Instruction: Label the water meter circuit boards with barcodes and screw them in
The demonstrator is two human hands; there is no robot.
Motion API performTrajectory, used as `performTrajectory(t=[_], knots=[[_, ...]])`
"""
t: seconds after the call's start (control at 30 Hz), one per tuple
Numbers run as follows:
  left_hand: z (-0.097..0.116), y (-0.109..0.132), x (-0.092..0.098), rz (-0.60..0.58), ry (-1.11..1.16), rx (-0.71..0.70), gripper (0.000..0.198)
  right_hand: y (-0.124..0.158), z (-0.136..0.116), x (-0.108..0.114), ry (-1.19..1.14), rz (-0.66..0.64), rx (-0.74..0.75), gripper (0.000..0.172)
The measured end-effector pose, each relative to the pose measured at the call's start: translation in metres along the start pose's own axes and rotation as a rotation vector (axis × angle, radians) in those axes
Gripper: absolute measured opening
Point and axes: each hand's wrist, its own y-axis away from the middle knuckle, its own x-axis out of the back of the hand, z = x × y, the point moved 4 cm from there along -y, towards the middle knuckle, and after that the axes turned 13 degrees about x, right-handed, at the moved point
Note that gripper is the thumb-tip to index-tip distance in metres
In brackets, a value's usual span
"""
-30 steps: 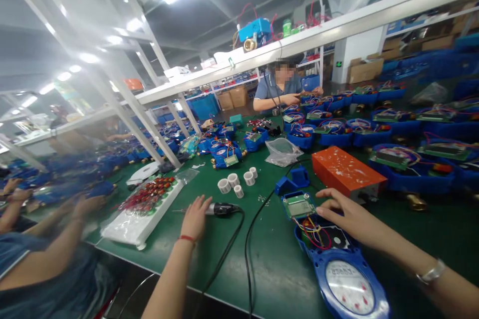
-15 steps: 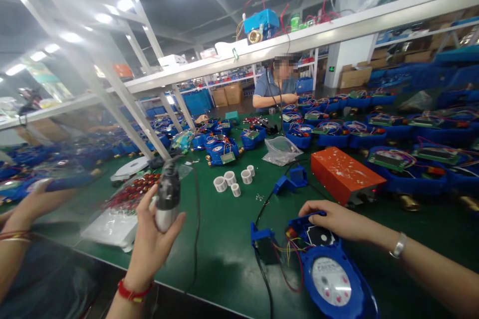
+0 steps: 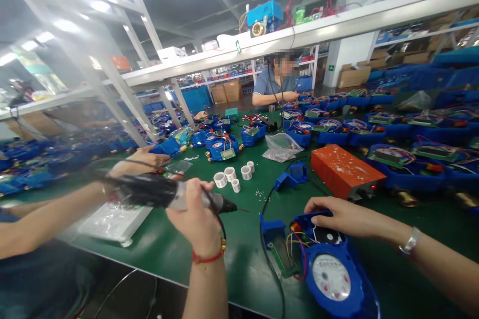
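My left hand (image 3: pixel 196 219) is closed around a black and silver electric screwdriver (image 3: pixel 164 193), held level with its tip pointing right above the green table. My right hand (image 3: pixel 339 217) rests with bent fingers on the open top of a blue water meter (image 3: pixel 333 274) with a white dial. A small blue cover and green circuit board (image 3: pixel 279 246) hang from the meter by coloured wires, lying on the table to its left. The screwdriver's black cable runs down past my wrist.
An orange box (image 3: pixel 346 169) lies behind the meter. Three white caps (image 3: pixel 232 178), a blue bracket (image 3: pixel 294 175) and a plastic bag (image 3: pixel 280 147) sit mid-table. Another person's arm (image 3: pixel 56 209) reaches in at left over a white tray (image 3: pixel 112 222). A co-worker (image 3: pixel 277 84) sits opposite among several blue meters.
My left hand has turned the screwdriver from upright to level and carried it right toward the meter. My right hand stays on the meter. The neighbour's arm has come forward at left.
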Motion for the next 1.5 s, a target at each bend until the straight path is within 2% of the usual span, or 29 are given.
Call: performTrajectory(t=[0.1,0.23,0.37,0.57,0.7,0.8,0.87,0.9,0.97,1.03,1.13,1.23,1.37,1.5], knots=[[-0.028,0.000,-0.017,-0.184,-0.136,0.166,0.034,-0.004,-0.004,-0.002,0.024,0.008,0.009,0.025],[-0.049,-0.003,-0.014,-0.292,-0.343,0.266,0.032,-0.006,-0.009,-0.003,0.036,0.006,0.007,0.026],[-0.053,-0.007,-0.014,-0.358,-0.386,0.253,0.034,-0.007,-0.010,-0.002,0.026,0.002,0.006,0.025],[-0.051,-0.016,-0.025,-0.572,-0.783,0.190,0.035,-0.008,-0.005,-0.003,0.012,-0.004,0.022,0.026],[-0.059,-0.023,-0.021,-0.685,-0.799,0.223,0.039,-0.008,-0.001,-0.002,-0.005,-0.013,0.012,0.027],[-0.061,-0.025,-0.018,-0.575,-0.726,0.077,0.037,-0.009,0.002,-0.002,-0.031,-0.011,0.005,0.026],[-0.062,-0.023,-0.019,-0.450,-0.588,-0.024,0.039,-0.009,0.004,-0.002,-0.046,-0.020,-0.003,0.027],[-0.064,-0.020,-0.020,-0.410,-0.486,-0.031,0.039,-0.009,0.004,-0.003,-0.050,-0.029,-0.008,0.027],[-0.073,-0.016,-0.024,-0.390,-0.283,0.052,0.038,-0.010,0.005,-0.003,-0.050,-0.047,-0.027,0.029],[-0.085,-0.011,-0.027,-0.379,-0.180,0.168,0.036,-0.010,0.005,-0.003,-0.047,-0.056,-0.041,0.029],[-0.100,-0.006,-0.027,-0.339,-0.191,0.251,0.033,-0.010,0.005,-0.004,-0.051,-0.049,-0.036,0.028],[-0.107,-0.003,-0.023,-0.315,-0.205,0.277,0.031,-0.010,0.004,-0.004,-0.050,-0.027,-0.014,0.027],[-0.097,-0.001,-0.019,-0.278,-0.211,0.259,0.032,-0.012,0.002,-0.003,-0.014,0.024,-0.001,0.028],[-0.061,0.001,-0.015,-0.229,-0.151,0.149,0.031,-0.014,-0.002,-0.003,0.062,0.058,0.004,0.030]])
